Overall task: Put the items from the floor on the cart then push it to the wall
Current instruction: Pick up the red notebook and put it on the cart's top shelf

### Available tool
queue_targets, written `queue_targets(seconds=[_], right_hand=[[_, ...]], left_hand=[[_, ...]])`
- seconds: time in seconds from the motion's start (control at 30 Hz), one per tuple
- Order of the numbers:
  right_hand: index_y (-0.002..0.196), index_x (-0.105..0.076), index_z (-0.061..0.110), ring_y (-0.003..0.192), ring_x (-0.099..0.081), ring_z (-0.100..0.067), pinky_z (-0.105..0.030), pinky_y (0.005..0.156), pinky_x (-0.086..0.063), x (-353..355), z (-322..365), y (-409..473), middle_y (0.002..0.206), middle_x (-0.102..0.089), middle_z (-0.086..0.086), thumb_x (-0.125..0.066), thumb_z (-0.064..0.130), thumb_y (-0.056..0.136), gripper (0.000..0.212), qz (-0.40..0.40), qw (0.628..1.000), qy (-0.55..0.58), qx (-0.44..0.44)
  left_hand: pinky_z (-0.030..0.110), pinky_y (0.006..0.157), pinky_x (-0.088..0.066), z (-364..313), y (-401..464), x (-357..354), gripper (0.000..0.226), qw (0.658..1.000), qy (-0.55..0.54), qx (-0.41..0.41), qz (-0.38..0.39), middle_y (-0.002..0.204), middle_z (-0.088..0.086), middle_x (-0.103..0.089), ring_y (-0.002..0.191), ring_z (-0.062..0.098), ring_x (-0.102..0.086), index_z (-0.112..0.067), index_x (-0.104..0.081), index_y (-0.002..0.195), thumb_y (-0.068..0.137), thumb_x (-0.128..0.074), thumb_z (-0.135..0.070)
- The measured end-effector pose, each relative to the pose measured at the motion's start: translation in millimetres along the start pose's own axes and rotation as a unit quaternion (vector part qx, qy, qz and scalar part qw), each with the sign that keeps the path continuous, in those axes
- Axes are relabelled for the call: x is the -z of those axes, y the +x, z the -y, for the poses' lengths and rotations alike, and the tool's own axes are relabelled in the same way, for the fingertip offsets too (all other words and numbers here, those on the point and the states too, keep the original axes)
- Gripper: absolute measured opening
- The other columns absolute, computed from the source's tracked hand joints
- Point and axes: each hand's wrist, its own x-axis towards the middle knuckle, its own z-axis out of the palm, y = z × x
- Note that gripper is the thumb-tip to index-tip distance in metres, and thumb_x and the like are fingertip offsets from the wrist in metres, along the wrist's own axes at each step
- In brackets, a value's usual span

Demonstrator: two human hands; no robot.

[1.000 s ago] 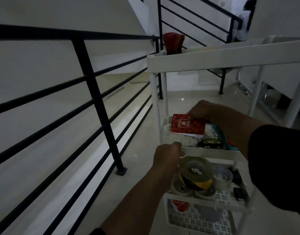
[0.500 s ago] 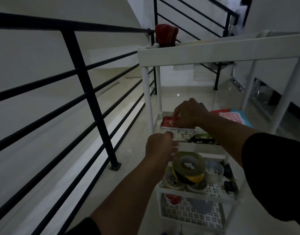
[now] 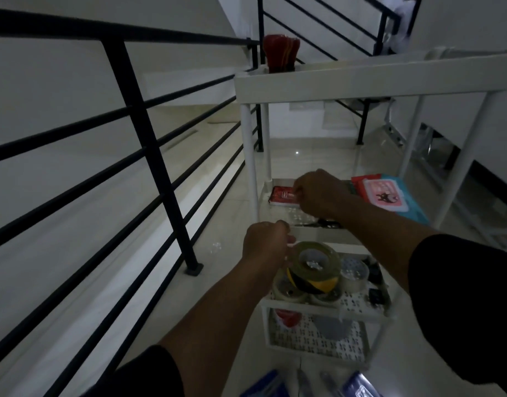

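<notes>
A white tiered cart (image 3: 332, 84) stands in front of me. On its middle shelf lies a small red packet (image 3: 282, 195), and my right hand (image 3: 318, 193) is over the packet's right edge with curled fingers touching it. Lower down, my left hand (image 3: 265, 246) grips the front rim of that shelf beside a yellow-and-black tape roll (image 3: 314, 267), which sits atop other tape rolls (image 3: 354, 272) on the shelf below. A pink and blue wipes pack (image 3: 390, 199) lies at the right of the middle shelf. Blue items (image 3: 263, 386) lie on the floor at the bottom edge.
A black metal railing (image 3: 149, 144) runs along the left, close to the cart. A red object (image 3: 281, 54) stands on the cart's top shelf. Glossy tiled floor (image 3: 312, 156) stretches ahead to a staircase with another black railing. A red item sits on the cart's lowest shelf.
My right hand has lowered the red packet from the air onto the middle shelf, where it now lies flat. My left hand stays at the shelf rim.
</notes>
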Motion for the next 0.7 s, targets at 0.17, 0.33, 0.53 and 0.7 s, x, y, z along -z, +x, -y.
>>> queue_targets(seconds=[0.17, 0.33, 0.53, 0.7], right_hand=[[0.100, -0.075, 0.017, 0.090, -0.063, -0.024, -0.033, 0.076, -0.053, 27.7, 11.0, -45.0, 0.102, -0.071, -0.007, -0.061, 0.022, 0.083, 0.023, -0.081, 0.995, 0.056, 0.034], [0.092, -0.075, 0.016, 0.081, -0.057, -0.012, -0.027, 0.075, -0.049, 29.7, 3.4, -99.8, 0.096, -0.072, -0.004, -0.061, 0.020, 0.084, 0.017, -0.112, 0.987, 0.110, 0.042], [0.079, -0.076, 0.011, 0.067, -0.062, -0.018, -0.026, 0.061, -0.046, -10.4, 2.2, -173.6, 0.076, -0.072, -0.005, -0.062, 0.012, 0.079, 0.013, -0.126, 0.979, 0.156, 0.028], [0.072, -0.072, 0.008, 0.054, -0.056, -0.010, -0.024, 0.055, -0.049, -99.1, 8.0, -237.8, 0.071, -0.071, -0.005, -0.061, 0.011, 0.081, 0.015, -0.064, 0.974, 0.205, -0.065]], left_hand=[[0.030, 0.055, -0.050, 11.4, -14.5, -1.4, 0.013, 0.999, 0.032, 0.027, -0.015, 0.076, 0.010, -0.071, 0.058, 0.024, -0.063, -0.003, -0.069, 0.089, 0.088, -0.058, -0.012], [0.029, 0.056, -0.050, 24.2, -30.1, -9.5, 0.015, 0.997, 0.065, 0.021, -0.022, 0.073, 0.009, -0.070, 0.060, 0.024, -0.063, -0.006, -0.068, 0.082, 0.089, -0.056, -0.009], [0.028, 0.054, -0.052, 50.9, -50.7, -18.9, 0.019, 0.996, 0.089, 0.020, -0.018, 0.079, 0.016, -0.069, 0.055, 0.022, -0.061, 0.001, -0.070, 0.095, 0.087, -0.059, -0.011], [0.028, 0.054, -0.050, 126.8, -58.7, -7.9, 0.015, 0.990, 0.127, 0.054, -0.002, 0.083, 0.014, -0.068, 0.061, 0.022, -0.061, -0.001, -0.067, 0.095, 0.090, -0.058, -0.012]])
